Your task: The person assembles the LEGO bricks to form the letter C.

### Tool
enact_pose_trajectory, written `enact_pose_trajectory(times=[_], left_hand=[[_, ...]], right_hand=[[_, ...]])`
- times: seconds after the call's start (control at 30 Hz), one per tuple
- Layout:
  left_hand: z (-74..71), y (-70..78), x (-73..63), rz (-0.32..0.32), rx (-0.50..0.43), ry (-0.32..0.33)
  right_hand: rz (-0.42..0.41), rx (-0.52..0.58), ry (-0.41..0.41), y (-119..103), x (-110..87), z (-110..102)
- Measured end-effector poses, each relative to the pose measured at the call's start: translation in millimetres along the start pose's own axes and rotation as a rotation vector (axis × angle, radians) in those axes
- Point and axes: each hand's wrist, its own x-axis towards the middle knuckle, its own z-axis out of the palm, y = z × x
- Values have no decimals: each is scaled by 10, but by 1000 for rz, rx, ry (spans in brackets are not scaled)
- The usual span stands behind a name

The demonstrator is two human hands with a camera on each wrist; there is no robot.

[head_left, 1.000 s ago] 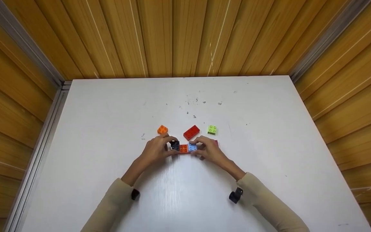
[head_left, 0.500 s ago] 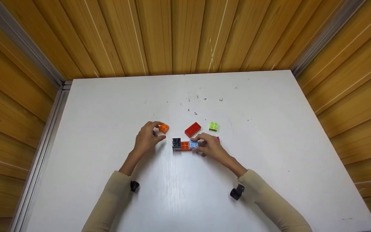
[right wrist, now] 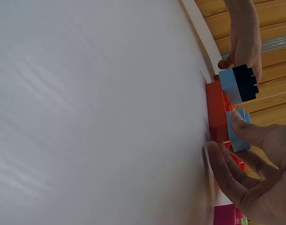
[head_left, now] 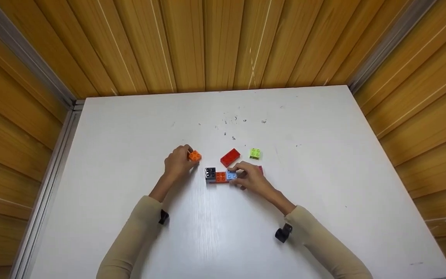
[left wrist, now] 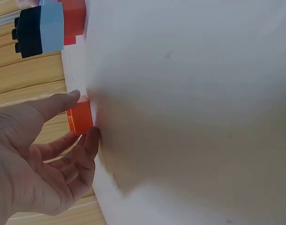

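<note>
My left hand (head_left: 177, 161) pinches a small orange brick (head_left: 194, 155) between thumb and fingers; the left wrist view shows this orange brick (left wrist: 80, 117) low over the tabletop. To its right stands a joined row of bricks on an orange-red base (right wrist: 216, 112). At the row's left end, a black brick (head_left: 210, 173) sits on a light blue brick (right wrist: 229, 84). With thumb and fingers, my right hand (head_left: 252, 178) holds another light blue brick (head_left: 231, 176) at the right end of the row. Its fingers partly cover that end.
Behind the row lie a red brick (head_left: 230, 157) and a lime green brick (head_left: 255, 153). A magenta brick (right wrist: 225, 215) is partly hidden behind my right hand in the head view. The white table (head_left: 130, 128) is bounded by wood-patterned panels (head_left: 223, 46) at the back and sides.
My left hand has left the black brick, moved left and back to the orange brick, and closed its fingers on it. My right hand has stayed on the light blue brick.
</note>
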Motion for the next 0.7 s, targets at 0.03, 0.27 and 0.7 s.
enact_pose_trajectory(times=[0.03, 0.27, 0.7], left_hand=[[-13, 5, -18, 3, -4, 0], [-193, 102, -183, 54, -123, -15], [-282, 217, -456, 298, -260, -119]], right_hand=[[-1, -1, 1, -4, 0, 0], [12, 5, -7, -23, -7, 3], [-13, 3, -21, -3, 5, -20]])
